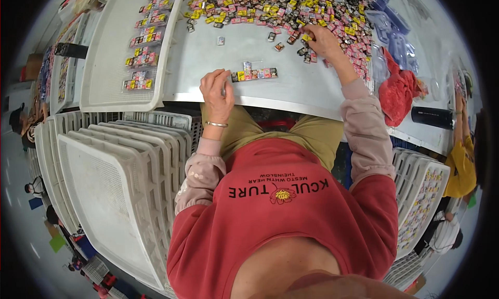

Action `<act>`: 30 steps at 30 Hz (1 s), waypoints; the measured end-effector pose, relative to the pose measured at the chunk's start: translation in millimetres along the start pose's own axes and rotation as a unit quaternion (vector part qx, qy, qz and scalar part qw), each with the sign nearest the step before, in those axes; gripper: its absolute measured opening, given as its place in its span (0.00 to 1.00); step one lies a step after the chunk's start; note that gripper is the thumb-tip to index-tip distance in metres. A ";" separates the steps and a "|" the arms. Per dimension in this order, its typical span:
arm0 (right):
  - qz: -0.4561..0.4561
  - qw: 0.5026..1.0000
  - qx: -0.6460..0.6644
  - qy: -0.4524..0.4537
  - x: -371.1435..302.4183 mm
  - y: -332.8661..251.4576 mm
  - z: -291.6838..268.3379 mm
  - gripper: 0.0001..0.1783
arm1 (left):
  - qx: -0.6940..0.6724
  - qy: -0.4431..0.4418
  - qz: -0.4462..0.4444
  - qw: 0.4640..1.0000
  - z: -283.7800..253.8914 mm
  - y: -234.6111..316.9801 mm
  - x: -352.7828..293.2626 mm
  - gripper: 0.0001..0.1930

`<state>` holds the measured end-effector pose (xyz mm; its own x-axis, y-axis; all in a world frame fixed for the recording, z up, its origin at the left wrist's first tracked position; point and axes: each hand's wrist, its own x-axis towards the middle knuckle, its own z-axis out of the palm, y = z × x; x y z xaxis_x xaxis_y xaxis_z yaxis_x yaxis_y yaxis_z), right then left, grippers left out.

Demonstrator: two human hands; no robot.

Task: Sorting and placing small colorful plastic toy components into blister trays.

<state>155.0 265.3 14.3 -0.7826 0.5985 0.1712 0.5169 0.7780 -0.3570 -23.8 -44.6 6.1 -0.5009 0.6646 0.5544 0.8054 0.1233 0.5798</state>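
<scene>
Picking from the heap of small pieces (pixel 332 10) seems the step in hand: the right hand (pixel 322 41) reaches into its near edge, fingers bent, its pinch unclear. The left hand (pixel 215 93) curls beside the short row of pieces (pixel 255 74), its grip also unclear; the next move likely calls for carrying a piece leftward to that row.

We look steeply down from one head-worn fisheye camera, close above the red sweatshirt with pale pink sleeves (pixel 291 216), facing forward across the smooth, pale grey table (pixel 202 60) beyond.
</scene>
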 end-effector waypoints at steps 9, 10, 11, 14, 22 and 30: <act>0.039 0.930 0.346 0.117 -28.7 -60.4 -14.1 0.14 | 0.004 -0.037 0.020 0.999 17.9 3.2 0.5 0.16; 0.028 0.936 0.335 0.105 -29.2 -67.5 -17.9 0.15 | 0.004 -0.037 0.021 0.999 17.7 3.6 0.4 0.16; 0.016 0.941 0.325 0.092 -29.3 -74.0 -21.0 0.15 | 0.000 -0.038 0.019 0.999 16.8 4.1 -0.1 0.16; 0.010 0.921 0.383 0.070 -25.0 -79.3 -11.5 0.17 | -0.013 -0.032 0.014 0.999 18.3 2.9 -0.9 0.16; 0.090 0.832 0.542 -0.079 -17.6 -107.3 7.2 0.17 | -0.032 -0.009 0.001 0.999 18.0 3.0 -0.8 0.15; 0.161 0.824 0.536 -0.090 -14.4 -121.1 34.8 0.13 | -0.002 -0.032 0.031 0.999 18.3 1.9 -1.1 0.15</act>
<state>91.6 155.8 23.2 -0.7540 0.6273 -0.1949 0.1791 -0.0892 -0.9798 -15.9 -31.6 -4.3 -0.4295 0.7164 0.5498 0.8328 0.0787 0.5480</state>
